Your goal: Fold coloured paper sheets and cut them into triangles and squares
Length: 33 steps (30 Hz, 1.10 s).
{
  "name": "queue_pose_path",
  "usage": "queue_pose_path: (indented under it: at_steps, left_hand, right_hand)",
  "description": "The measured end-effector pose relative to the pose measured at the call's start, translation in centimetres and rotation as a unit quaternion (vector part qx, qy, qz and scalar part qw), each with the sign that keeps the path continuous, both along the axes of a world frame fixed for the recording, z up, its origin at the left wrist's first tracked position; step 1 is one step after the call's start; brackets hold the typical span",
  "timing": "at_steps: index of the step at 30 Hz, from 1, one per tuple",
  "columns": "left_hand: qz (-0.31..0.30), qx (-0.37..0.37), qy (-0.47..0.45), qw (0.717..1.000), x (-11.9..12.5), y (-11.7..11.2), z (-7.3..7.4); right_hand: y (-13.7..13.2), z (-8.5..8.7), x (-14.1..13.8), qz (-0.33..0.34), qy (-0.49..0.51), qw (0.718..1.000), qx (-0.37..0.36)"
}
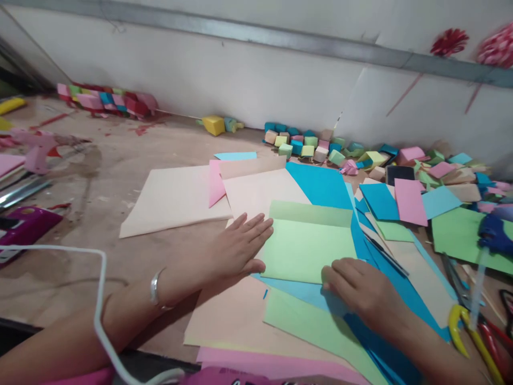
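Observation:
A light green sheet of paper lies in front of me, with a strip along its far edge folded up. My left hand is stretched flat, its fingertips and thumb touching the sheet's left edge. At the near right corner, my right hand has its fingers curled and pinched on the paper's edge. Under and around it are blue paper, a peach sheet and a second green piece. A pen rests on the papers right of the sheet.
Scissors with yellow handles and a blue glue gun lie at the right. Small folded paper blocks line the wall. At left are a pink glue gun and a purple device; a white cable crosses my left arm.

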<state>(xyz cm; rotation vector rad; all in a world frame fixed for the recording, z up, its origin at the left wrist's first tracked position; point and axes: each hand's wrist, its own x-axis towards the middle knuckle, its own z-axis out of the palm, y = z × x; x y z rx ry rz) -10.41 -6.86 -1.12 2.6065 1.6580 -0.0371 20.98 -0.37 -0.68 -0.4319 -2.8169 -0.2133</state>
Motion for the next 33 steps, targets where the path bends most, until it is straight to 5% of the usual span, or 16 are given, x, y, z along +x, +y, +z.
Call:
queue_pose_path:
  at_steps: [3, 8, 14, 24, 30, 33]
  left_hand:
    - [0.007, 0.027, -0.011, 1.0, 0.8, 0.0, 0.0]
    - [0.026, 0.037, -0.046, 0.998, 1.9, -0.2, 0.8]
    - [0.033, 0.07, -0.075, 0.994, 2.6, -0.7, 1.1]
    - [0.043, 0.092, -0.078, 0.992, 2.9, -0.9, 0.9]
    - [-0.093, 0.16, -0.164, 0.969, 4.1, -1.0, 0.9]
    - [-0.111, 0.22, -0.177, 0.953, 5.6, -0.9, 0.7]
  right_hand:
    - [-1.4, 1.3, -0.5, 0.06, -0.023, 0.996, 0.067]
    - [-1.3, 1.2, -0.6, 0.03, -0.088, 0.987, 0.13]
    - [0.4, 1.7, -0.1, -0.012, -0.107, 0.986, 0.125]
    - [-0.5, 0.7, -1.7, 0.038, -0.041, 0.984, 0.167]
    - [0.2, 1.4, -1.2, 0.013, -0.007, 0.992, 0.122]
    - [-0.1, 1.9, -1.2, 0.009, 0.009, 0.995, 0.097]
